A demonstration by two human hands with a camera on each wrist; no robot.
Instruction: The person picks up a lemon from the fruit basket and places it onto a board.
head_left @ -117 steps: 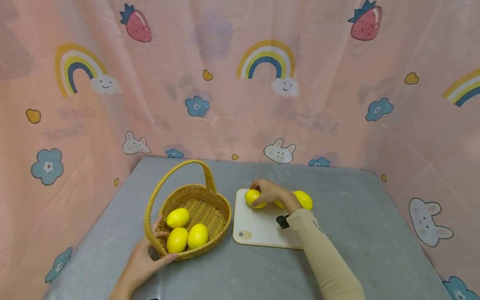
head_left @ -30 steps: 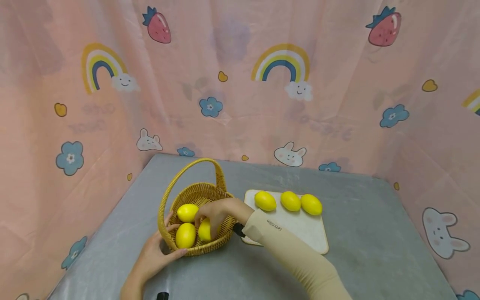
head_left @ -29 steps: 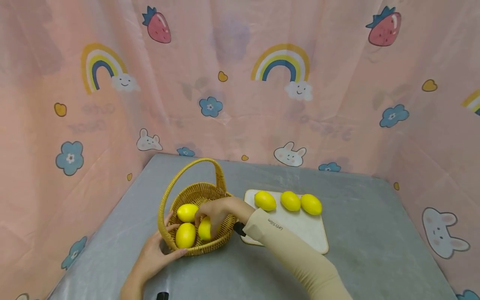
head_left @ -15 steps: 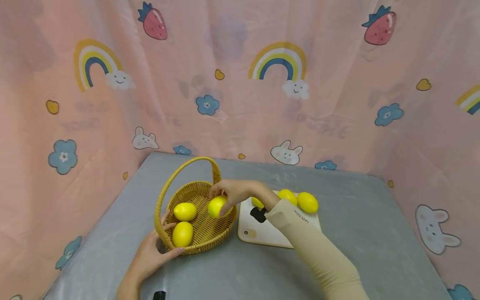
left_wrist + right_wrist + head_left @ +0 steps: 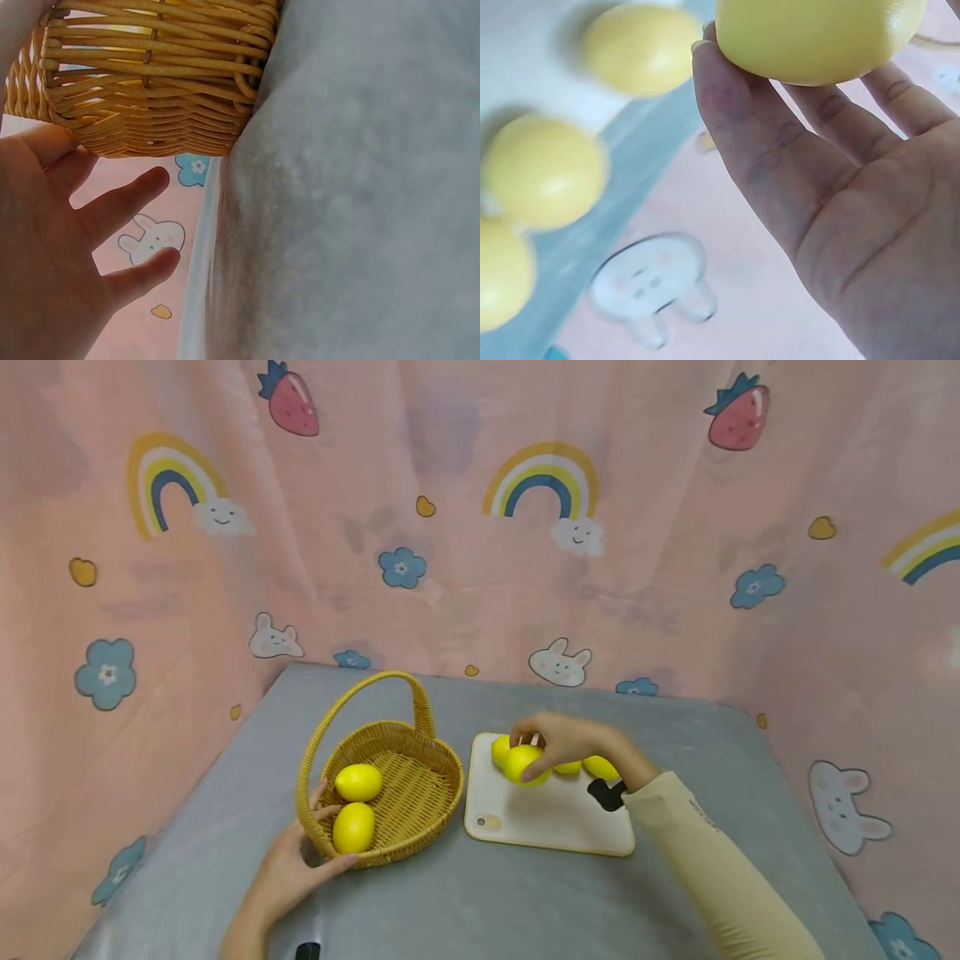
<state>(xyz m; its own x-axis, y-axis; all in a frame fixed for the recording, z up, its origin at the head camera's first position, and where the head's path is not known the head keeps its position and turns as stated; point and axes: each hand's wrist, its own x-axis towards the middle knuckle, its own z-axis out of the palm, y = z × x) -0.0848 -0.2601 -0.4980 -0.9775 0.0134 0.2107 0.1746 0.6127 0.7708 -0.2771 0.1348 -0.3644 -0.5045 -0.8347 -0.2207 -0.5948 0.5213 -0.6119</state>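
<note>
In the head view my right hand grips a yellow lemon over the white cutting board. Seen from the right wrist, the held lemon sits against the fingertips. Behind it, three other lemons lie in a row along the board's far edge, partly covered by the hand, among them one lemon at the right. My left hand holds the near left side of the wicker basket, thumb along its rim; two of its fingers stick out beside the wicker in the left wrist view. Two lemons lie inside the basket.
The basket's tall arched handle rises over its left part. A grey cloth-like cover lies on the table. Pink patterned curtains enclose the back and both sides. A black wrist strap piece hangs at the right wrist.
My right hand has taken one lemon out of the basket and carried it right, over the board. The left hand keeps its hold on the basket. The head view has shifted slightly.
</note>
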